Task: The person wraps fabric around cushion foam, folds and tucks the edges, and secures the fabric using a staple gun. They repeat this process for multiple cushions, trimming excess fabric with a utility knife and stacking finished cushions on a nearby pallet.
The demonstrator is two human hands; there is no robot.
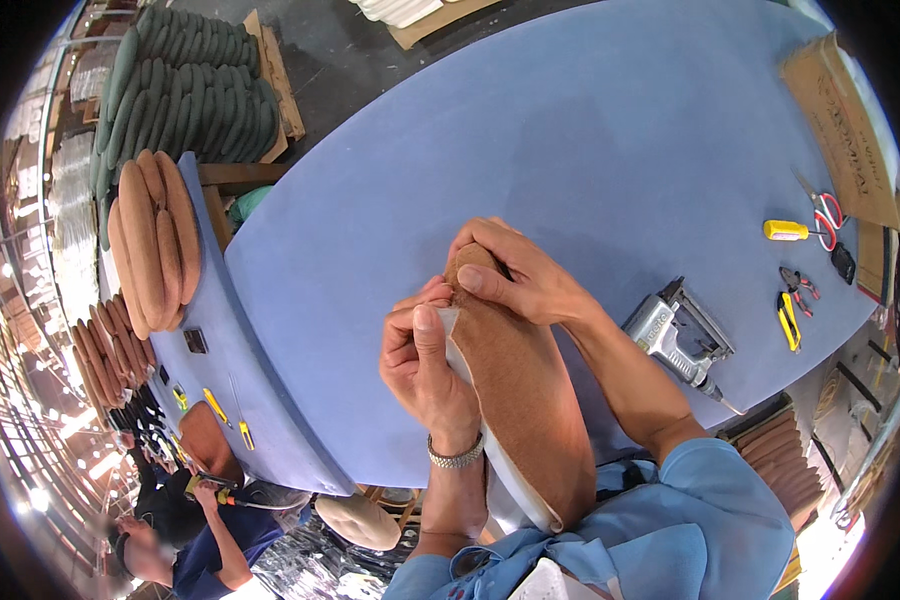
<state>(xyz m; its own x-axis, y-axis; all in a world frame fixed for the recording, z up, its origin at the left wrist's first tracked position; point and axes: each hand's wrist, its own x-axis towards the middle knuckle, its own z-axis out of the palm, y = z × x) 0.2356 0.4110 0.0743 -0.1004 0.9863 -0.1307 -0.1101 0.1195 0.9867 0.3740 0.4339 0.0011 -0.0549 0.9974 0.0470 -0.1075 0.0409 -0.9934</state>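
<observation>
A long brown fabric-covered pad (535,390), rounded at its tip, stands tilted between my body and the blue table (620,120). White backing (505,480) shows along its left side. My left hand (430,360) is closed on the pad's upper left edge, thumb up against the white backing. Wrapped over the tip, my right hand (520,275) presses its thumb onto the brown fabric, with the other fingers behind. Both hands meet near the tip. Right of my right forearm, a silver staple gun (660,330) with an air hose fitting lies on the table.
At the right lie scissors (826,220), a yellow-handled screwdriver (787,230), pliers (798,285) and a yellow cutter (789,322), near a cardboard box (840,130). Brown pads (155,245) are stacked on a second blue table at left. A co-worker (200,540) holds a tool there.
</observation>
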